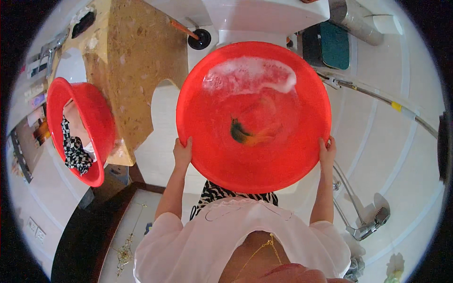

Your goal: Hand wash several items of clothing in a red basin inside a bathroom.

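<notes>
A large round red basin [257, 172] is held level in front of me, over the bathroom floor. Inside it, soapy water with white foam [250, 73] gathers along the far side. Near its middle shows a blurred dark green and yellow patch [240, 132]; whether it is a thing in the water or a print on the bottom I cannot tell. My left hand [183, 152] grips the basin's left rim, thumb on the inside. My right hand [327, 150] grips the right rim, fingers wrapped round it.
On the left, a second red basin [96, 106] with checkered cloth [75, 148] stands on a brown stone counter [137, 52]. A plunger [199, 39] and white toilet [264, 19] are beyond. A green-lidded bin [334, 46], hose [406, 111] and shower fitting [365, 231] line the right.
</notes>
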A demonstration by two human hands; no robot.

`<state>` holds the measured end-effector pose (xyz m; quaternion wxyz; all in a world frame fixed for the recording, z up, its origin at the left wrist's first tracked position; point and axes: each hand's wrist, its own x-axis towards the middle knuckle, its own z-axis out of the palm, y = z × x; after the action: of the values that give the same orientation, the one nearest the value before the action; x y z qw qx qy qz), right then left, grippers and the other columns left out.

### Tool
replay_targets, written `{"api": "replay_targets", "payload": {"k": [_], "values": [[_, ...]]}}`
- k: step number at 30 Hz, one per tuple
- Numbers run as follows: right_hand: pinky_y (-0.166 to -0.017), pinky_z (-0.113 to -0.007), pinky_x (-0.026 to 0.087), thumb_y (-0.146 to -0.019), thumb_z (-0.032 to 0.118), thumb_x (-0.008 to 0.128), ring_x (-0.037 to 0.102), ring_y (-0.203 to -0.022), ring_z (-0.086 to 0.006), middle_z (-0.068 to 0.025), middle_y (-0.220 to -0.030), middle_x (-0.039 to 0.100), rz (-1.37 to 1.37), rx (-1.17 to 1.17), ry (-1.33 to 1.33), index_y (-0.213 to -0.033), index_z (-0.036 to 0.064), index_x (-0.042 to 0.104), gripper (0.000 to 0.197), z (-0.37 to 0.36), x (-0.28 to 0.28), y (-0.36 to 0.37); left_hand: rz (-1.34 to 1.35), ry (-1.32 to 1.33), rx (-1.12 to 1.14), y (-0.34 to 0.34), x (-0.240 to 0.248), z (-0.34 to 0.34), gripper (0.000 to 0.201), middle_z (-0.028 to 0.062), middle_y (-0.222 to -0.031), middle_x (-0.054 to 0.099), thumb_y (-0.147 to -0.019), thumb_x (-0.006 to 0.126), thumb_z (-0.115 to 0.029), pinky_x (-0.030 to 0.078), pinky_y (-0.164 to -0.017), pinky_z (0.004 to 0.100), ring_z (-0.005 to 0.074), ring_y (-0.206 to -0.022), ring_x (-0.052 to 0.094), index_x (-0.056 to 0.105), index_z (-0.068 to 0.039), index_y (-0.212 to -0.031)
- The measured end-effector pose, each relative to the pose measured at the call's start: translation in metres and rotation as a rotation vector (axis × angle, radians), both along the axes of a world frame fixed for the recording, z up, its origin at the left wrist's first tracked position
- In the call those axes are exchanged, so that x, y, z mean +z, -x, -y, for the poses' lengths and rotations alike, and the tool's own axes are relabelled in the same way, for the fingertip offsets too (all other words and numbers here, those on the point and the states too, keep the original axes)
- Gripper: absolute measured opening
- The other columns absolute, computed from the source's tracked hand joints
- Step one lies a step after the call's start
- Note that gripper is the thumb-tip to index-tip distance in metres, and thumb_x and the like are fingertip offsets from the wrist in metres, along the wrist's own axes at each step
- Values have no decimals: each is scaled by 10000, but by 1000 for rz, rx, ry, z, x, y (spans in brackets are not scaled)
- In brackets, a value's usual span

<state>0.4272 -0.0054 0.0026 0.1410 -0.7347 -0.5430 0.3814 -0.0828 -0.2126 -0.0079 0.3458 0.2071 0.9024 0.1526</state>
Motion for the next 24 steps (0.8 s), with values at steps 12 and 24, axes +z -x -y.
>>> {"api": "replay_targets", "payload": {"k": [12, 24], "values": [[-867, -316, 483, -929, 206, 605, 609, -1018, -207, -177, -1150, 616, -76, -54, -45, -1290, -40, 460, 460, 46, -49, -2, 33, -34, 17, -10, -2, 11, 434, 275, -971, 660, -901, 623, -355, 524, -757, 464, 424, -896, 653, 508, 38, -1047], [-915, -324, 484, -928, 34, 547, 587, -1089, -209, -134, -1299, 548, -134, -38, -132, -1412, 77, 394, 510, 24, -7, 14, 2, -113, 31, -1, 18, -12, 370, 249, -979, 667, -891, 645, -287, 515, -790, 432, 375, -923, 658, 548, 31, -1055]]}}
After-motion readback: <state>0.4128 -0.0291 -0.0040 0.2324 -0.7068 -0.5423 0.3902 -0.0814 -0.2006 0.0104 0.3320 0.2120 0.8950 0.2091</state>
